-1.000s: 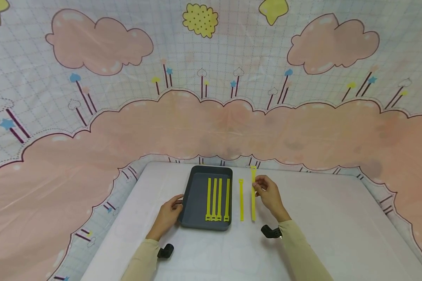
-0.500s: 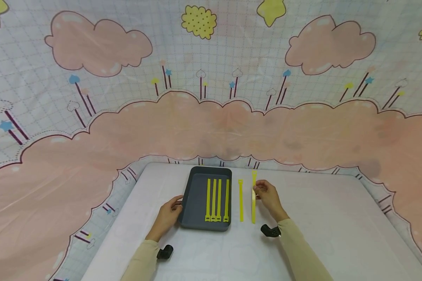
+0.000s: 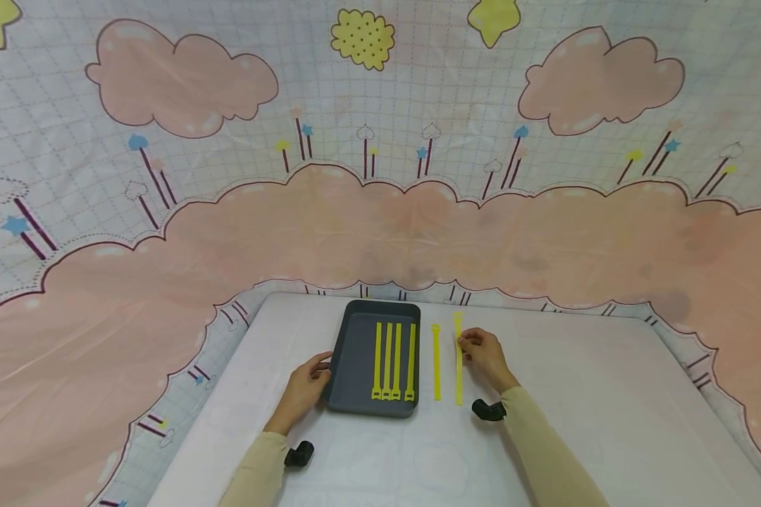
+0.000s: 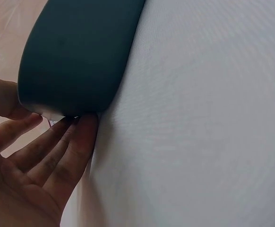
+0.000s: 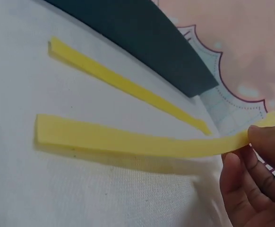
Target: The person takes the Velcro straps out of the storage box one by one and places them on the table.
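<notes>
My left hand (image 3: 301, 391) holds the left side of a dark grey tray (image 3: 354, 366). In the left wrist view its fingertips meet the tray's outer wall (image 4: 76, 56), and the thumb tip is hidden behind the rim. My right hand (image 3: 488, 359) pinches a yellow hook-and-loop cable tie (image 5: 128, 139) near its slotted head, between thumb and fingers. That tie bends up toward the fingers, its plain end low over the table. Between it and the tray lies a second yellow cable tie (image 3: 436, 366), slotted head away from me.
Several yellow cable ties (image 3: 387, 359) lie lengthwise in the tray's right half, slotted heads toward me. A white-covered table (image 3: 577, 408) carries everything. Behind it hangs a cloth (image 3: 380, 232) printed with clouds and stars. Black wrist cameras (image 3: 488, 410) sit at both cuffs.
My right hand has drawn the pinched cable tie slightly toward me, to about the level of the tie beside it. My left hand and the tray have stayed in place.
</notes>
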Available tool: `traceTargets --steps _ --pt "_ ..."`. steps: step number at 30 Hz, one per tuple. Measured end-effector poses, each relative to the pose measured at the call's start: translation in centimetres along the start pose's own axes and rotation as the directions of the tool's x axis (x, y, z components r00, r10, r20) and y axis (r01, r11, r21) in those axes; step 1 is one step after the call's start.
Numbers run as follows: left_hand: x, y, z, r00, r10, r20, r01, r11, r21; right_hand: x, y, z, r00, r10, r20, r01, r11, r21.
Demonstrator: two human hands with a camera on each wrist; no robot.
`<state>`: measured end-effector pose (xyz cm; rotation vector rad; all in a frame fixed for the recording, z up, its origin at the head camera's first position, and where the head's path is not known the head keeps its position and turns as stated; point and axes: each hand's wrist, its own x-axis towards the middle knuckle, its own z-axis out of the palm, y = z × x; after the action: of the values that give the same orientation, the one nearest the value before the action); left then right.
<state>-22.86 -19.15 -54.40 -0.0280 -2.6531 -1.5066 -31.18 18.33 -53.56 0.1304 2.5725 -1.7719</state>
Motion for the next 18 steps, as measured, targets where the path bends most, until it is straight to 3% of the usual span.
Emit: traceTargets --steps 7,18 --pt "-0.15 0.16 -0.09 1.000 0.010 -0.002 -0.010 1.000 0.001 0.30 0.11 0.09 0.999 -0.018 -0.041 0.011 0.989 -0.147" --pt "-0.14 0.24 -0.09 1.000 -0.001 0.002 0.001 1.000 -0.004 0.76 0.69 0.34 0.999 -0.007 -0.035 0.000 0.981 -0.195"
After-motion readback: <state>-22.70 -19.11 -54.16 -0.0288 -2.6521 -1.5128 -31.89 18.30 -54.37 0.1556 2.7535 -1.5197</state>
